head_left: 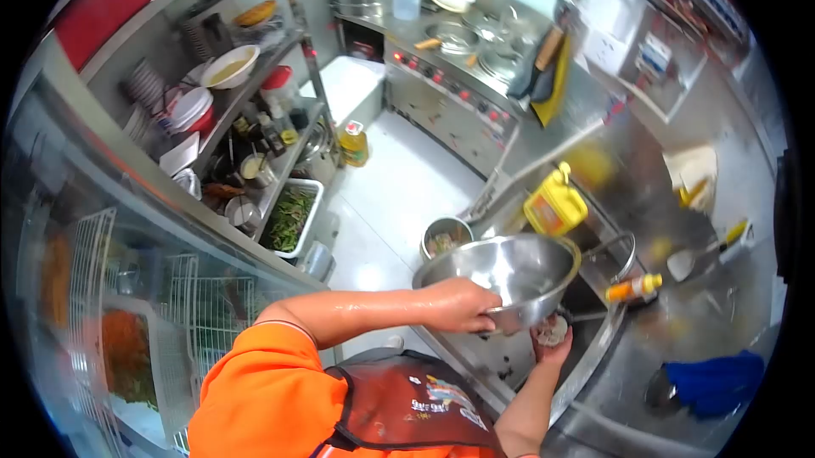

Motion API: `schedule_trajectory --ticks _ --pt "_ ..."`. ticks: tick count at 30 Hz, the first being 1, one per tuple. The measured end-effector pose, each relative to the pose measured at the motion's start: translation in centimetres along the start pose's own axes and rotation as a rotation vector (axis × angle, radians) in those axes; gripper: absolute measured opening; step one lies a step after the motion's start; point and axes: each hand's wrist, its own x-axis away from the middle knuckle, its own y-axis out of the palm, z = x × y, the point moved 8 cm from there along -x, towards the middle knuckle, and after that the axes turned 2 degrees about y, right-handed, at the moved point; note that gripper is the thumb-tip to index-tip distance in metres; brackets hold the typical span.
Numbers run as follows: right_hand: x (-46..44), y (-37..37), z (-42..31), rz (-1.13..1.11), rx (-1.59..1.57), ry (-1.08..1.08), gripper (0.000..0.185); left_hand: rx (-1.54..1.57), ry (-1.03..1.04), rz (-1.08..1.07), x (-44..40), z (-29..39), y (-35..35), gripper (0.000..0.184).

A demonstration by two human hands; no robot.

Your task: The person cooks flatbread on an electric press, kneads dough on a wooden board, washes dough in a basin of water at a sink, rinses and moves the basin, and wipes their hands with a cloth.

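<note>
My left hand point(461, 303) is closed on the near rim of a large stainless steel bowl point(501, 264). The bowl is raised and tilted at the edge of the sink point(588, 366). Below the bowl's right side, my right hand point(553, 353) cups a pale, greyish-white lump point(552, 331), whose kind I cannot make out. Part of the sink's inside is hidden by the bowl and my arms.
A yellow jug point(555, 207) and an orange squeeze bottle point(633, 288) stand by the sink. Beyond the bowl is a pot with food scraps point(446, 239). A blue cloth point(715, 382) lies at right. Shelves point(246, 93) and a greens crate point(293, 219) line the left.
</note>
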Motion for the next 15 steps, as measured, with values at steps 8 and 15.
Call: schedule_trajectory --ticks 8,15 --pt "-6.9 -1.9 -2.9 -0.296 0.200 -0.095 0.025 -0.016 0.005 -0.092 0.8 0.6 0.1 0.028" --pt "-7.1 -1.7 -3.5 -0.282 0.249 0.015 0.020 -0.027 0.088 -0.093 1.4 0.2 0.1 0.027"
